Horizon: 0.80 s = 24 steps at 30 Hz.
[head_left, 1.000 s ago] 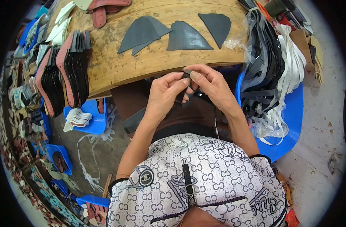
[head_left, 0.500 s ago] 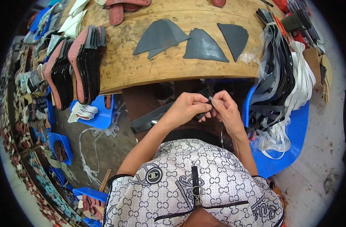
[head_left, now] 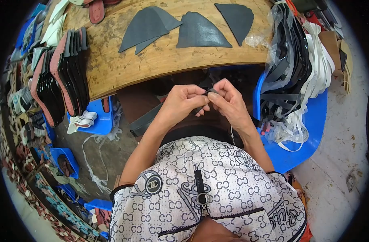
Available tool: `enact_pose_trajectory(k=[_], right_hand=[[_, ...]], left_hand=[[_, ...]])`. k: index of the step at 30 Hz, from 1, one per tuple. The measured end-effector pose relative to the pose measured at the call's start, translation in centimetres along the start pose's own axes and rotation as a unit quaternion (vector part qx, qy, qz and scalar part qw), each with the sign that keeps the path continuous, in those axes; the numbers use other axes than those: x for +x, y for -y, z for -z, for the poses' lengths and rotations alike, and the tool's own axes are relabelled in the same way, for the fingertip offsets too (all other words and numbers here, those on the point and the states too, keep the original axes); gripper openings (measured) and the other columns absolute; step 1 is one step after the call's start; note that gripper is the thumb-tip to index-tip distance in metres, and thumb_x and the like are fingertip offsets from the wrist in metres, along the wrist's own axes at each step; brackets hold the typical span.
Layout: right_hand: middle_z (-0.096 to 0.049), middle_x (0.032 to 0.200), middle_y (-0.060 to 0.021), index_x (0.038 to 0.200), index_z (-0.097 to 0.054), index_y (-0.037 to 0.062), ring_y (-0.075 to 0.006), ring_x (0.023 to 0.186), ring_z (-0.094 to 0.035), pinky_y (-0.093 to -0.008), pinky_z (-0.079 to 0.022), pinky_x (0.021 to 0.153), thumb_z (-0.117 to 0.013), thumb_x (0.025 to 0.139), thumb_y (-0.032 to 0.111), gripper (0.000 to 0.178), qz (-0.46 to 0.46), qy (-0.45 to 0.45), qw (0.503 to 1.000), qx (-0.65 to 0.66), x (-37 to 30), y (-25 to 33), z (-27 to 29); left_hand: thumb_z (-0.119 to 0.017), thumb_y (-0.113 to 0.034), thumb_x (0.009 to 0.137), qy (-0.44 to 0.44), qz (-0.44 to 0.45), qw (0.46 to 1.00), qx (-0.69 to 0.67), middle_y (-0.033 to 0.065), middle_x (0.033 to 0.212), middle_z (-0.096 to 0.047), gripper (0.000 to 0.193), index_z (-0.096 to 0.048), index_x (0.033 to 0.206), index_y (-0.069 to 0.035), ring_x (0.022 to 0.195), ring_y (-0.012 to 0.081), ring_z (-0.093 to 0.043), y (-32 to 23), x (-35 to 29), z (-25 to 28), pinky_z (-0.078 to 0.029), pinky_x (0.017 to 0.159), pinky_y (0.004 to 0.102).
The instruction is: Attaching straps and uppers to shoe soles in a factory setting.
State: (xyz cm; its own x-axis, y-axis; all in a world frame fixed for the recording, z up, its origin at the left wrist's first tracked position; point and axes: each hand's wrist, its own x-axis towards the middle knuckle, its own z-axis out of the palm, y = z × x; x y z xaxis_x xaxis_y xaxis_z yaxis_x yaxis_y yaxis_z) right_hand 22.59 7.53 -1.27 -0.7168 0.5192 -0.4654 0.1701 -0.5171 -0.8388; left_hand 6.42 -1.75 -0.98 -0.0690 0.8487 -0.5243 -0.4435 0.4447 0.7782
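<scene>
My left hand [head_left: 181,104] and my right hand [head_left: 229,104] meet over my lap, just in front of the table edge. Fingers of both are pinched together on a small dark strip [head_left: 210,91], mostly covered by the fingertips. Its exact kind is hard to make out. A wide black band [head_left: 146,122] lies over my lap beside the left forearm. Beyond the hands, several dark grey curved sheet pieces [head_left: 202,32] rest on the wooden table [head_left: 152,66].
Stacks of black and pink shoe insoles [head_left: 69,76] stand at the table's left. On the right, a blue plastic stool [head_left: 313,133] bears bundles of black straps [head_left: 289,52] and white straps [head_left: 313,68]. Another blue stool [head_left: 105,119] with white pieces stands at left.
The whole view has shifted, so the table and stacks sit higher and further left. Both hands keep pinching the small dark piece, with fingers slightly rearranged.
</scene>
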Motion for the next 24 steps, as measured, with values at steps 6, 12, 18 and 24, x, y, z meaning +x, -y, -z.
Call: enact_pose_trajectory(k=[6,12,18,24], right_hand=[[-0.047,0.068,0.0031,0.122,-0.047,0.0022,-0.0045,0.063,-0.045,-0.0195,-0.037,0.058,-0.063,0.09,0.01,0.036,0.075,-0.195,0.962,-0.174,-1.6,-2.4,2.9],[-0.05,0.072,0.0075,0.107,-0.063,0.0001,0.0009,0.053,-0.034,-0.0176,-0.025,0.047,-0.066,0.088,0.008,0.02,0.089,-0.104,0.989,0.063,0.8,1.5,-1.2],[-0.051,0.066,0.006,0.094,-0.059,0.005,0.0001,0.051,-0.038,-0.0173,-0.025,0.044,-0.056,0.094,0.02,0.015,0.097,-0.107,0.986,-0.084,1.8,1.9,-0.5],[-0.055,0.067,-0.0034,0.093,-0.057,0.0005,-0.0101,0.054,-0.053,-0.0245,-0.043,0.049,-0.055,0.096,0.015,0.015,0.036,-0.085,0.996,0.016,2.9,-0.9,-1.3]], left_hand=[[-0.061,-0.008,0.091,0.01,-0.023,0.996,-0.085,0.01,0.093,-0.07,0.018,-0.067,0.101,0.005,0.081,0.0135,-0.065,0.5,-0.8,1.4,-0.052,0.076,0.0257],[-0.062,-0.015,0.091,-0.043,-0.357,0.903,0.234,0.0133,0.127,-0.059,0.03,-0.063,0.117,0.0,0.119,0.0217,-0.054,-4.2,3.0,1.2,-0.041,0.1,0.0346],[-0.075,-0.04,0.08,-0.593,-0.437,0.641,0.216,0.0274,0.136,-0.037,0.081,-0.038,0.133,0.01,0.125,0.0337,-0.038,-22.5,10.2,22.1,-0.037,0.099,0.0446],[-0.072,-0.034,0.084,-0.516,-0.327,0.788,0.073,0.0083,0.086,-0.059,0.046,-0.056,0.102,0.005,0.081,0.0209,-0.057,-23.5,13.0,30.2,-0.047,0.076,0.0357]])
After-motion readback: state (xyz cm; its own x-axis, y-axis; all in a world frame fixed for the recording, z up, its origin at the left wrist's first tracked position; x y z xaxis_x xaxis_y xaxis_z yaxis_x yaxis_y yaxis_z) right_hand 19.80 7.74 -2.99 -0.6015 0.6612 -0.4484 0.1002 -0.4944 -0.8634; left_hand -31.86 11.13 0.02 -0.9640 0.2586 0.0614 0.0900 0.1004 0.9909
